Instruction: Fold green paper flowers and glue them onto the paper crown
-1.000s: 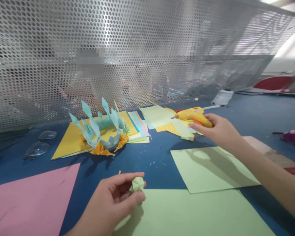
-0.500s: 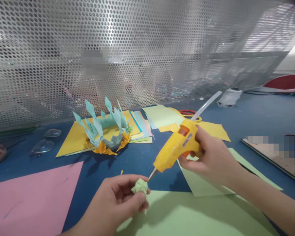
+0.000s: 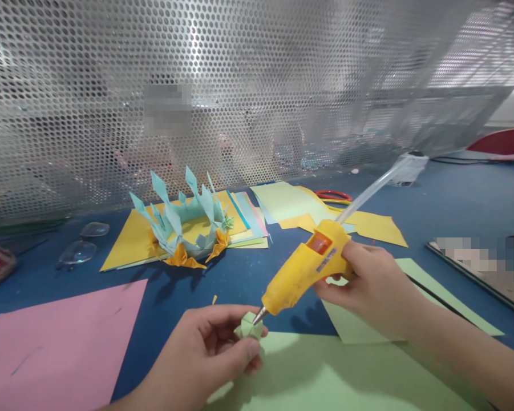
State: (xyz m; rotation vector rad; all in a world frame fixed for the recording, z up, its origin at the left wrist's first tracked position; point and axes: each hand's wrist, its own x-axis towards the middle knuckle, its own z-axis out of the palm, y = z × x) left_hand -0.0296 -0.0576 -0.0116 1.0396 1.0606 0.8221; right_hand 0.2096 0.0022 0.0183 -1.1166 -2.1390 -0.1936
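Note:
My left hand (image 3: 205, 354) pinches a small folded pale-green paper piece (image 3: 250, 328) between thumb and fingers, low in the middle. My right hand (image 3: 368, 285) grips a yellow hot glue gun (image 3: 303, 268) with a clear glue stick (image 3: 376, 188) sticking out of its back. The gun's metal nozzle touches the top of the green piece. Both hands hover over a pale-green sheet (image 3: 338, 377) on the blue table (image 3: 248, 274).
A light-blue and orange folded paper crown (image 3: 183, 228) stands on a stack of coloured sheets (image 3: 124, 245). A pink sheet (image 3: 47, 342) lies left. More paper (image 3: 368, 225) and red-handled scissors (image 3: 334, 196) lie behind the gun. A perforated metal screen (image 3: 257, 85) closes the back.
My right hand lifted the glue gun from the paper pile at the back and brought it down to the green piece; its nozzle now touches it. My left hand stayed put.

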